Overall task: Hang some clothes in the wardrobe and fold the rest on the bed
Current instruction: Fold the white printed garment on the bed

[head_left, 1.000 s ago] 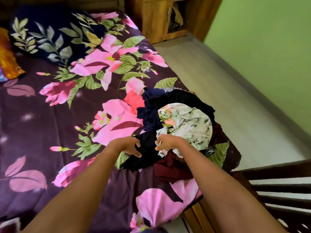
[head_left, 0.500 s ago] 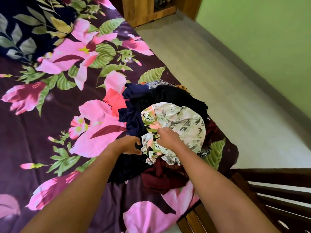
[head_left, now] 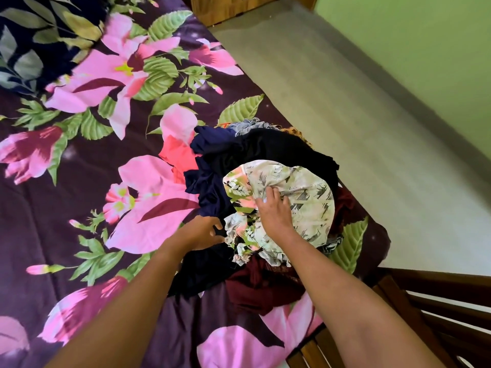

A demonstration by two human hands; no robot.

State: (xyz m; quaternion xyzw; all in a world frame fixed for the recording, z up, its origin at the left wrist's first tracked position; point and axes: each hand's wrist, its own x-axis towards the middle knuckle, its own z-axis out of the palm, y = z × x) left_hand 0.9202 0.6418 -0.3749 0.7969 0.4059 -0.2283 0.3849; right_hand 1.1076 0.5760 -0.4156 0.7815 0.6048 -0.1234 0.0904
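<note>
A heap of clothes lies near the right edge of the bed (head_left: 66, 181), which has a purple floral sheet. On top is a pale leaf-print garment (head_left: 305, 197). Under it are a black garment (head_left: 279, 150), a navy one (head_left: 210, 192), a maroon one (head_left: 260, 290) and a coral piece (head_left: 180, 152). My right hand (head_left: 273, 211) lies on the leaf-print garment with its fingers dug into the bunched fabric. My left hand (head_left: 204, 232) is at the heap's left side, fingers curled on the black cloth's edge. The wooden wardrobe (head_left: 225, 6) shows only its base at the top.
A navy pillow with a leaf pattern (head_left: 32, 35) lies at the head of the bed. The dark wooden footboard (head_left: 425, 301) is at the lower right. Grey floor (head_left: 345, 102) runs between the bed and the green wall (head_left: 425, 35).
My right hand has moved up from the near hem onto the top of the leaf-print garment. The left hand has stayed at the heap's left edge. The view has tilted down and closer.
</note>
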